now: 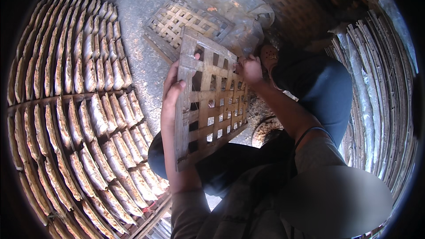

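A wooden-framed panel of woven bamboo slats (207, 79) is tilted up above my lap. My left hand (173, 86) grips the panel's left side rail, with the thumb on the near face and the fingers wrapped behind. At the far right edge of the same panel, my right hand (251, 69) is closed, its fingertips pressed against the rim and the slat ends. Any small thing inside those fingers cannot be made out. On the floor beyond lies a second woven lattice panel (188, 20), partly covered by the held one.
Racks of long, pale, brown-edged strips (90, 77) fill the left side. Clear plastic sheeting (234, 6) lies at the far side, beside a darker lattice panel (287, 6). Upright stacked panels (372, 93) line the right. A round woody object (267, 130) sits between my legs.
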A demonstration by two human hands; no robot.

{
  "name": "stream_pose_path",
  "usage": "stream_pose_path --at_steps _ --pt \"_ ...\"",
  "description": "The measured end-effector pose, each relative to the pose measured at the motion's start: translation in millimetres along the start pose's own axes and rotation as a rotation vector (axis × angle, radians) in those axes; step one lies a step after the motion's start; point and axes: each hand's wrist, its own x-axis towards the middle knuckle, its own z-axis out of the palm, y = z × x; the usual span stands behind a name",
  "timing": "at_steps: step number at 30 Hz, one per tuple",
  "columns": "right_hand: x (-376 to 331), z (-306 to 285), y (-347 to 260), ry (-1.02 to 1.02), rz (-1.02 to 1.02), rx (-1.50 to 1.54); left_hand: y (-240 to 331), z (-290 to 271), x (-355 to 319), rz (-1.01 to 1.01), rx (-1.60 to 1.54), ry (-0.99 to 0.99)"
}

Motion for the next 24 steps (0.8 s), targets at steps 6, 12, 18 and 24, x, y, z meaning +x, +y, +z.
stream_pose_path --at_steps 6,12,18,24 --pt "-7.7 7.5 9.2 0.048 0.398 0.503 -6.5 -5.4 1.7 0.010 -0.012 -0.010" --pt "-10.2 21.8 48.3 -0.289 0.375 -0.050 -7.6 -7.1 2.0 0.015 0.003 -0.006" --pt "-15.7 10.9 18.3 -0.201 0.417 0.262 -7.3 -6.2 -1.9 0.007 0.042 0.010" --pt "-3.7 -7.0 -14.1 -0.157 0.523 0.259 -6.9 -4.6 0.4 0.001 0.044 0.015"
